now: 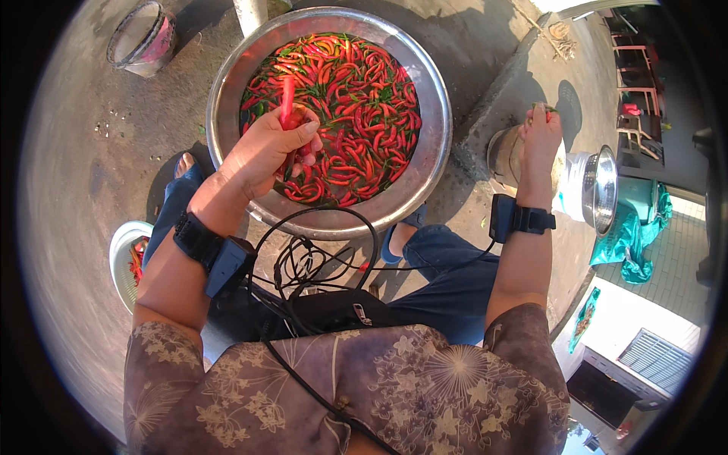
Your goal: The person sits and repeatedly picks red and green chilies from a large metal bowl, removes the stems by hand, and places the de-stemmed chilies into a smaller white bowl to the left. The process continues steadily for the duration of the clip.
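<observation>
In front of me stands a wide metal basin [439,122] with many red chili peppers [364,131] in water, green stems and leaves among them. My left hand [270,145] is above its left side, closed around several red peppers. A straight red piece [288,101] sticks up from that fist; I cannot tell whether it is a pepper or a handle. Out to the right, my right hand [540,133] pinches small red and green bits [547,114], apparently pepper pieces, above a brown bucket [503,153]. The forearm partly hides the bucket.
A white plastic basket [120,267] with red peppers sits by my left leg. Black cable [307,264] lies coiled between my legs and runs to both wrist devices. A stained bucket [142,42] is at far left. A metal colander [604,190] and green bags [631,244] are at right.
</observation>
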{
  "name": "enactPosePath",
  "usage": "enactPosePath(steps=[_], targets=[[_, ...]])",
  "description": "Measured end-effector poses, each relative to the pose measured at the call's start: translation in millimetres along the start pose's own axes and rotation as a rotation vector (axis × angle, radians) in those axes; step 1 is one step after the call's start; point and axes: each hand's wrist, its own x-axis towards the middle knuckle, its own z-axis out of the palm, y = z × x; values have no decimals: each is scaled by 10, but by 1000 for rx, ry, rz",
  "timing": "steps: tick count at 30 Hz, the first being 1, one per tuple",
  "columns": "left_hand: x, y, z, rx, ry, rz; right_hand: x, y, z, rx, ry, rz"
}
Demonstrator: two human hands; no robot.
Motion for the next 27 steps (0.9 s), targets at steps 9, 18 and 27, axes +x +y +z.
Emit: enactPosePath(steps=[9,18,27], targets=[[-35,-99,-28,-129,50,-62,752,981,-1323,-1781,375,-209],[-32,-86,-182,-95,203,-22,-1062,2015,1363,-847,-1422,-376],[-211,-69,-447,-106,287,-14,-1840,2646,1906,-1294,-1675,-269]])
